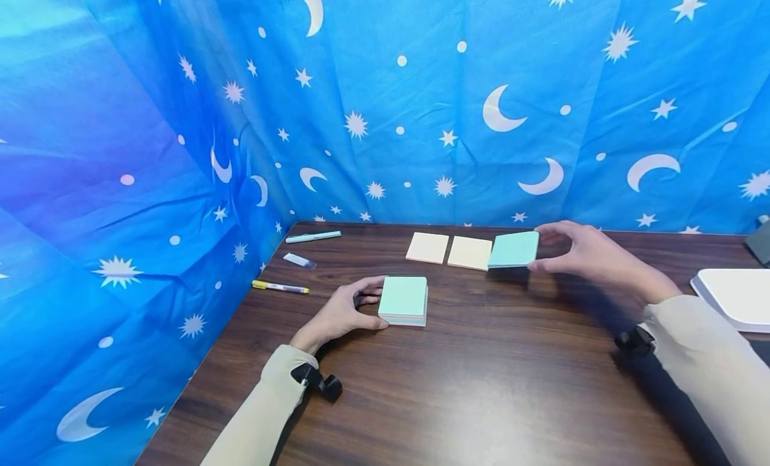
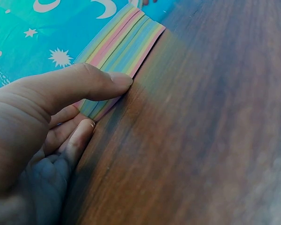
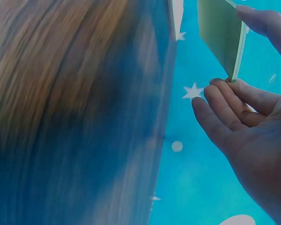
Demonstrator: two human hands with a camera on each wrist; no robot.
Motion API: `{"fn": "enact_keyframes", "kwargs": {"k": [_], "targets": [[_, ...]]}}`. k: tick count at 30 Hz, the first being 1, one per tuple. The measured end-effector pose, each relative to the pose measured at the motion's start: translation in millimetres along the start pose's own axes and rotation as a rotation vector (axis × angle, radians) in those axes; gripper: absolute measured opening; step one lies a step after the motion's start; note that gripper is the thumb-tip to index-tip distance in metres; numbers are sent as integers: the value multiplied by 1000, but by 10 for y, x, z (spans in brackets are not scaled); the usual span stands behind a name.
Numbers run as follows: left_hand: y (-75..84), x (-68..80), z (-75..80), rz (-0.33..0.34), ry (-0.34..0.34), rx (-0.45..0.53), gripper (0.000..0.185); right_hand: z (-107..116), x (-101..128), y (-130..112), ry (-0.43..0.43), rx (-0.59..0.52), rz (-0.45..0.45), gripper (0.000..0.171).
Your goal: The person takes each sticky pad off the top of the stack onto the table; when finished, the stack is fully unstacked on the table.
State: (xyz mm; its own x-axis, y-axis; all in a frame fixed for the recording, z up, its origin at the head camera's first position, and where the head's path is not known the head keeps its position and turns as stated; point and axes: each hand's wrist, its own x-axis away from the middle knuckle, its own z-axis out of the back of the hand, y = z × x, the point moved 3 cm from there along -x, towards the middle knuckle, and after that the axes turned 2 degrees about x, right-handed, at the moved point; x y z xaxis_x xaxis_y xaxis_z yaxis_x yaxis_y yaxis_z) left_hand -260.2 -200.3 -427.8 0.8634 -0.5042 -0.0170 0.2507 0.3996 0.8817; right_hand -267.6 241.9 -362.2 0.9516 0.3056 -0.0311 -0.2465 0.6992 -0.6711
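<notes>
My left hand (image 1: 344, 313) grips a thick stack of sticky note pads (image 1: 404, 297) on the table, thumb at its near side and fingers at the far side. The stack has a mint-green top, and the left wrist view shows its layered pink, yellow and blue edges (image 2: 124, 44). Farther right, my right hand (image 1: 580, 255) pinches a thin green sticky note pad (image 1: 514, 249) between thumb and fingers. In the right wrist view that pad (image 3: 222, 37) is lifted off the table. Left of it lie a cream pad (image 1: 470, 253) and a pale pinkish pad (image 1: 427, 247).
At the back left lie a light-blue pen (image 1: 313, 237), a small clear-and-white item (image 1: 299, 261) and a yellow-capped marker (image 1: 281, 287). A white object (image 1: 736, 297) stands at the right edge. Blue star-patterned cloth (image 1: 421, 118) hangs behind the wooden table (image 1: 457, 386).
</notes>
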Motion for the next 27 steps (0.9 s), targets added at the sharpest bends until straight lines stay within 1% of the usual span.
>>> {"fn": "enact_keyframes", "kwargs": {"k": [3,6,12,18,27], "targets": [[4,-1,5,2,2,-3,85,7,-4,79,-14,-35,-25,87],[-3,-14,11,3,5,-10,85,5,-16,139,-22,-36,-41,89],[-7,-13,8,4,3,-17,86,-12,-59,247,-15,33,-5,86],[1,-11,8,1,4,-12,86,-21,-88,284,-28,52,-19,88],[-5,1,12,-5,3,-13,85,-31,-134,344,-56,88,-3,86]]}}
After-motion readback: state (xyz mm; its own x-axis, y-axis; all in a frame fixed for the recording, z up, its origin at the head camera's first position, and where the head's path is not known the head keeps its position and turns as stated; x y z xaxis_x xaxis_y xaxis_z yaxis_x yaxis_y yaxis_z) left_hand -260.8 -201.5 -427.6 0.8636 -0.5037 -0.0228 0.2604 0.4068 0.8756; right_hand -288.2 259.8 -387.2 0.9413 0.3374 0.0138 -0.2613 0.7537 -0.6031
